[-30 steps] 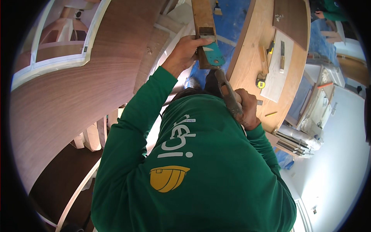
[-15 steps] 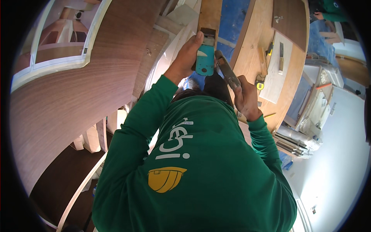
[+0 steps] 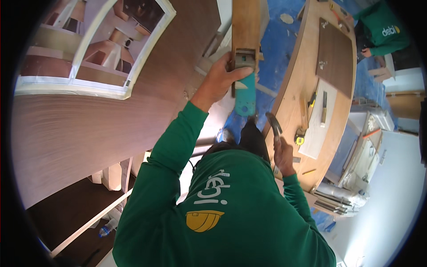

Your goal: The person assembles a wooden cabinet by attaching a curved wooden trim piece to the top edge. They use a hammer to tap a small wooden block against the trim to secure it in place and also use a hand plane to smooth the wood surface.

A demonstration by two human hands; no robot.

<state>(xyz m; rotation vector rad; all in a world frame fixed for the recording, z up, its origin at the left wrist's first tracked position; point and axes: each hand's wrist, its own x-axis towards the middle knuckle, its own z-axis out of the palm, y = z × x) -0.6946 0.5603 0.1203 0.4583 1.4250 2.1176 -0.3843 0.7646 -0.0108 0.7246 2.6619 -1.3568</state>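
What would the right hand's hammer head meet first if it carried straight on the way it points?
Probably the teal tool that the left hand presses to the wooden board; the hammer in the right hand points there, though depth is unclear.

A curved plywood workbench (image 3: 297, 84) carries a dark board (image 3: 334, 58), white panel (image 3: 321, 120) and yellow tape measure (image 3: 300, 139).

A curved wooden workbench (image 3: 307, 58) takes up the upper right. On it lie a dark brown panel (image 3: 334, 58) and, nearer, a white board (image 3: 319, 120) — a yellow tape measure (image 3: 300, 139) sits just beside that board's near end. Blue floor covering (image 3: 280, 44) shows left of the bench. Beyond its far end, another person's green sleeve (image 3: 382, 31).
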